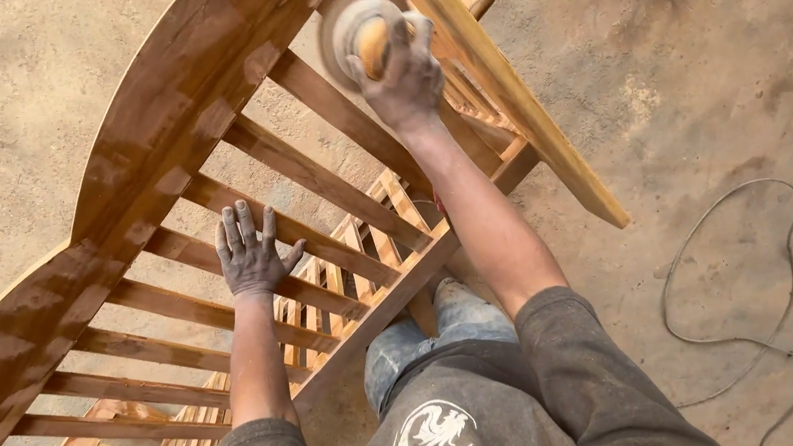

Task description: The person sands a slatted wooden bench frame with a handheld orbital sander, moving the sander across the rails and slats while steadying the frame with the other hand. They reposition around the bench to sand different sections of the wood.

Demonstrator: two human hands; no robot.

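Right hand (404, 76) is gripping a round sander (361, 31), pressing it against a slat near the wooden bench's (145, 143) armrest (500, 79). Left hand (249, 251) is lying flat, fingers spread, on a back slat (188, 249). A cable (740, 312) is trailing across the floor (700, 65).

Upper garment: a dark grey short-sleeved shirt (481, 414), loose in cut, with fabric dulled by a film of pale dust. Both sleeves end above the elbow with plain hems. A white circular emblem (431, 439) showing a stylised rooster is printed on the shirt. Lower garment: blue denim trousers (421, 336), faded and dust-marked at the knees. Both forearms are bare. The left hand (249, 256) and right hand (404, 76) carry a grey coating of fine dust, heaviest over the fingers (238, 227).
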